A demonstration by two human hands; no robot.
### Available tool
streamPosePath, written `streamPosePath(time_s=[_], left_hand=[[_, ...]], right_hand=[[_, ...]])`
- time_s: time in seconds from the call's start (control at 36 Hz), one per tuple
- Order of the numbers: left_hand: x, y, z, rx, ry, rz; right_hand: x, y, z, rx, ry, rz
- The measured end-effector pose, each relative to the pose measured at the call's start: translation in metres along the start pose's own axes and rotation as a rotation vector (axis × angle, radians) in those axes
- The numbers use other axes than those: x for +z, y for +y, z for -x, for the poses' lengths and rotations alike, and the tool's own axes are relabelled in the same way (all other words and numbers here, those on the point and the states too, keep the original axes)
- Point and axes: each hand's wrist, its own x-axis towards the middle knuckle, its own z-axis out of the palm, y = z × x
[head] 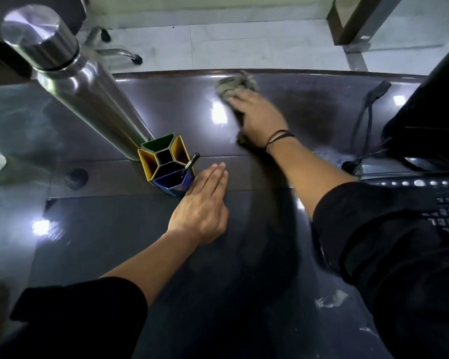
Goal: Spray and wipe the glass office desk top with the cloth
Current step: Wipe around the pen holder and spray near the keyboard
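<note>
Wiping stage: far edge of desk top [309, 115].
Right hand [259, 117] presses the cloth [235, 85] flat under extended fingers, bunched beyond the fingertips; left hand [202, 203] rests open, holding 0 items, nearer the body.

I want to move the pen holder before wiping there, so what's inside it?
One black pen leans in the blue compartment of the multicoloured hexagonal pen holder. The yellow, green and dark centre compartments look empty, but their bottoms are shadowed, so small items cannot be ruled out.

Pale tiled floor [244, 42] beyond the counter's far edge. Chrome chair base [112, 49] with castors at upper left. Ceiling lights reflect as bright patches.
</note>
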Motion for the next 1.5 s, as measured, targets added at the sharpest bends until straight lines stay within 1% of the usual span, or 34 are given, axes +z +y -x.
streamPosePath(time_s=[0.06, 0.11, 0.17, 0.19, 0.22, 0.25, 0.31, 0.36, 0.42, 0.44, 0.47, 0.5, 0.53, 0.58, 0.61, 0.67, 0.69, 0.72, 0.75, 0.81, 0.89, 0.94, 0.97, 1.0, 1.03, 1.06, 1.14, 1.17, 1.19, 1.25, 1.28, 1.39, 1.44, 1.5], left_hand=[[0.0, 0.001, 0.0, -0.004, 0.005, 0.004], [0.0, 0.002, 0.0, -0.01, 0.004, 0.006], [0.001, 0.002, 0.0, -0.017, 0.007, 0.004], [0.001, 0.002, 0.0, -0.017, 0.008, 0.002], [0.001, 0.001, 0.0, -0.018, 0.005, 0.004], [0.001, 0.001, 0.0, -0.02, 0.001, 0.007], [0.0, 0.002, 0.0, -0.022, -0.001, 0.012], [-0.001, 0.003, 0.0, -0.025, -0.007, 0.015], [-0.001, 0.002, -0.001, -0.022, -0.006, 0.009], [-0.001, 0.002, -0.001, -0.021, -0.005, 0.008], [0.0, 0.001, -0.001, -0.022, -0.008, 0.013], [0.0, 0.001, -0.001, -0.026, -0.01, 0.019], [0.001, 0.0, -0.001, -0.029, -0.01, 0.023], [0.001, 0.001, -0.001, -0.031, -0.012, 0.025], [0.001, 0.001, -0.001, -0.031, -0.014, 0.026], [0.001, 0.001, -0.001, -0.031, -0.012, 0.032], [0.001, 0.0, -0.001, -0.031, -0.007, 0.036], [0.001, 0.0, -0.001, -0.029, -0.003, 0.041], [0.001, 0.0, -0.001, -0.026, 0.001, 0.042], [0.0, 0.001, -0.001, -0.024, 0.005, 0.039], [-0.001, 0.002, -0.003, -0.006, 0.019, 0.042], [0.0, 0.001, -0.003, 0.003, 0.031, 0.035], [0.0, 0.001, -0.002, 0.007, 0.032, 0.032], [0.001, 0.0, -0.002, 0.011, 0.036, 0.031], [0.001, 0.0, -0.002, 0.015, 0.04, 0.032], [0.002, 0.0, -0.001, 0.014, 0.045, 0.032], [0.002, 0.0, -0.001, 0.002, 0.048, 0.043], [0.003, 0.0, -0.001, 0.001, 0.047, 0.045], [0.004, 0.0, -0.002, 0.001, 0.045, 0.046], [0.003, -0.001, 0.0, -0.006, 0.033, 0.041], [0.002, 0.0, 0.0, -0.009, 0.026, 0.043], [-0.001, 0.002, 0.0, -0.015, 0.012, 0.055], [-0.001, 0.001, 0.0, -0.018, 0.007, 0.055], [0.0, 0.001, 0.0, -0.018, 0.007, 0.054]], right_hand=[[-0.017, 0.053, 0.013, 0.252, 0.139, -0.002], [-0.029, 0.09, 0.024, 0.543, 0.204, 0.006], [-0.025, 0.098, 0.02, 0.701, 0.199, 0.033], [-0.021, 0.089, 0.014, 0.72, 0.193, 0.052], [-0.016, 0.073, 0.007, 0.692, 0.189, 0.057], [-0.009, 0.052, -0.001, 0.608, 0.189, 0.063], [0.007, -0.005, -0.009, 0.336, 0.12, 0.075], [0.019, -0.056, -0.008, 0.062, 0.005, 0.026], [0.015, -0.067, -0.005, -0.127, -0.073, -0.018], [0.012, -0.052, -0.007, -0.17, -0.084, -0.018], [0.008, -0.028, -0.008, -0.167, -0.061, -0.017], [0.003, 0.002, -0.01, -0.098, 0.003, -0.016], [-0.005, 0.033, -0.01, 0.035, 0.089, -0.019], [-0.021, 0.088, -0.006, 0.379, 0.209, -0.019], [-0.027, 0.108, -0.005, 0.516, 0.223, -0.011], [-0.027, 0.118, -0.012, 0.655, 0.2, 0.018], [-0.026, 0.108, -0.017, 0.663, 0.204, 0.035], [-0.023, 0.09, -0.023, 0.626, 0.208, 0.04], [-0.016, 0.068, -0.028, 0.537, 0.208, 0.031], [0.003, 0.009, -0.029, 0.255, 0.183, 0.005], [0.032, -0.068, -0.01, -0.132, 0.012, -0.076], [0.036, -0.07, -0.002, -0.266, -0.033, -0.1], [0.031, -0.055, -0.001, -0.281, -0.021, -0.082], [0.023, -0.033, -0.002, -0.245, 0.018, -0.055], [0.014, -0.004, -0.002, -0.163, 0.078, -0.031], [0.002, 0.027, 0.0, -0.017, 0.143, -0.023], [-0.025, 0.108, 0.016, 0.538, 0.311, -0.024], [-0.026, 0.12, 0.018, 0.659, 0.325, -0.009], [-0.025, 0.123, 0.018, 0.725, 0.316, 0.023], [-0.017, 0.094, 0.019, 0.745, 0.295, 0.054], [-0.012, 0.073, 0.024, 0.715, 0.299, 0.058], [0.021, -0.017, 0.079, 0.391, 0.232, -0.009], [0.023, -0.025, 0.103, 0.316, 0.176, -0.026], [0.008, 0.008, 0.102, 0.346, 0.175, 0.045]])
